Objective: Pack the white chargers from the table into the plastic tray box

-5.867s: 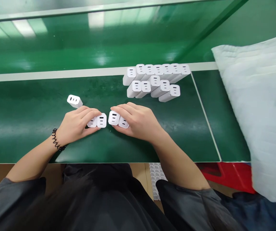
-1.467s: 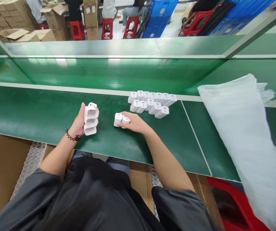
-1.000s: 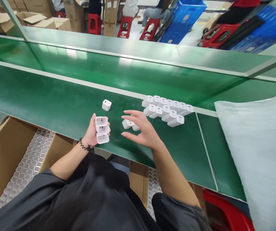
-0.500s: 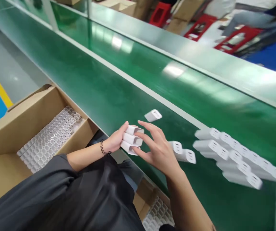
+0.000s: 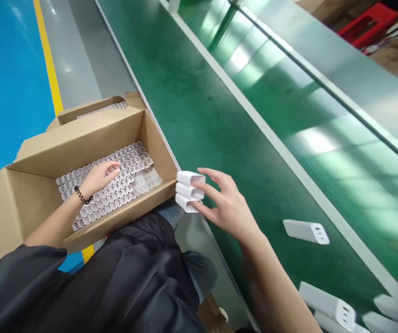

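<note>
My right hand (image 5: pixel 228 203) grips a stack of three hollow white charger housings (image 5: pixel 190 191), with fingertips inside their open ends, above the table's near edge. My left hand (image 5: pixel 100 178), wearing a black coiled band on the wrist, is inside a cardboard box (image 5: pixel 81 143). Its thumb and fingers are curved and apart, just over rows of white charger housings (image 5: pixel 101 208), with nothing visible between them. One white charger housing (image 5: pixel 306 231) with port slots lies alone on the green table, right of my right hand.
Further white charger housings (image 5: pixel 328 305), partly blurred, stand at the lower right of the green table (image 5: pixel 164 78). A second box (image 5: pixel 94 108) sits behind the first. Clear plastic pieces (image 5: pixel 146 180) lie beside the boxed rows. A red stool (image 5: pixel 368 23) is beyond the table.
The view has swung left. My left hand has let go of the three charger housings and moved into the box; my right hand, which earlier set its two down, now holds those three.
</note>
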Motion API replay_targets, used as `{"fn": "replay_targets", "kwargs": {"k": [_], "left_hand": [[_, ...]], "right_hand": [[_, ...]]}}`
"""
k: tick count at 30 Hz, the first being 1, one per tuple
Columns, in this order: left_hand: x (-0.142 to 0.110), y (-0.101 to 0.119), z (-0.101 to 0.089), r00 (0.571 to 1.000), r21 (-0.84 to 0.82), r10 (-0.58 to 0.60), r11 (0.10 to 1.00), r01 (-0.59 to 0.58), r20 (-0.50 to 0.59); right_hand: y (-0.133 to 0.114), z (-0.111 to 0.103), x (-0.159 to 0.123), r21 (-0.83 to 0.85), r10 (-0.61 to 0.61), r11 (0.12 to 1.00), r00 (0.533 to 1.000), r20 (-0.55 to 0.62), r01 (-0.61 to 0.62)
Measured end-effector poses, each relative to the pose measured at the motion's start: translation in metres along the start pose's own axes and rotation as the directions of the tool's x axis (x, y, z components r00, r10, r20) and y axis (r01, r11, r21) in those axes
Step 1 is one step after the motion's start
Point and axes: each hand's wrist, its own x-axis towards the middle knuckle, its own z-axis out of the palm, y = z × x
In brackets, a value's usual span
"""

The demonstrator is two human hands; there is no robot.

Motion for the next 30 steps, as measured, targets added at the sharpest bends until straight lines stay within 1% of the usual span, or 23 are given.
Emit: {"fn": "replay_targets", "kwargs": {"k": [1,3,5,6,8,10,12,14,17,19,21,24,27,30], "left_hand": [[-0.001,-0.012,-0.001,0.999,0.048,-0.008,0.999,0.006,0.033],[-0.003,-0.032,0.001,0.991,0.109,-0.006,0.994,-0.009,0.133],[-0.008,-0.046,0.002,0.974,0.138,-0.002,0.990,-0.030,0.224],[-0.010,-0.052,0.002,0.968,0.151,-0.008,0.988,-0.031,0.250],[-0.016,-0.064,-0.001,0.965,0.184,-0.039,0.983,-0.010,0.258],[-0.022,-0.074,-0.004,0.966,0.221,-0.082,0.975,0.027,0.244],[-0.026,-0.082,-0.006,0.963,0.263,-0.122,0.963,0.057,0.239],[-0.031,-0.086,-0.008,0.954,0.301,-0.144,0.952,0.061,0.262],[-0.040,-0.083,-0.018,0.942,0.316,-0.104,0.949,-0.003,0.319],[-0.051,-0.079,-0.029,0.944,0.294,-0.057,0.955,-0.044,0.326],[-0.066,-0.076,-0.041,0.954,0.266,-0.045,0.963,-0.037,0.298],[-0.089,-0.081,-0.050,0.971,0.240,-0.110,0.969,0.057,0.214],[-0.106,-0.092,-0.045,0.970,0.193,-0.193,0.968,0.163,0.149],[-0.111,-0.107,-0.035,0.962,0.136,-0.238,0.966,0.220,0.133]], "right_hand": [[0.000,0.013,0.020,0.016,-0.030,0.999,0.999,0.034,0.030],[0.001,0.043,0.058,0.056,-0.089,0.995,0.989,0.121,0.082],[0.004,0.076,0.090,0.081,-0.125,0.991,0.968,0.218,0.110],[0.005,0.092,0.102,0.080,-0.129,0.991,0.956,0.265,0.111],[0.007,0.123,0.121,0.064,-0.118,0.993,0.928,0.352,0.102],[0.008,0.150,0.133,0.058,-0.120,0.993,0.892,0.436,0.105],[0.009,0.173,0.141,0.056,-0.146,0.989,0.841,0.521,0.137],[0.009,0.195,0.146,0.034,-0.175,0.980,0.776,0.606,0.194],[0.012,0.226,0.152,-0.002,-0.220,0.945,0.642,0.734,0.326],[0.015,0.246,0.156,0.022,-0.266,0.913,0.554,0.789,0.408],[0.020,0.263,0.160,0.072,-0.322,0.884,0.489,0.811,0.462],[0.028,0.287,0.162,0.145,-0.402,0.840,0.421,0.813,0.522],[0.037,0.309,0.160,0.237,-0.513,0.779,0.373,0.773,0.580],[0.048,0.328,0.156,0.336,-0.639,0.700,0.343,0.688,0.631]]}}
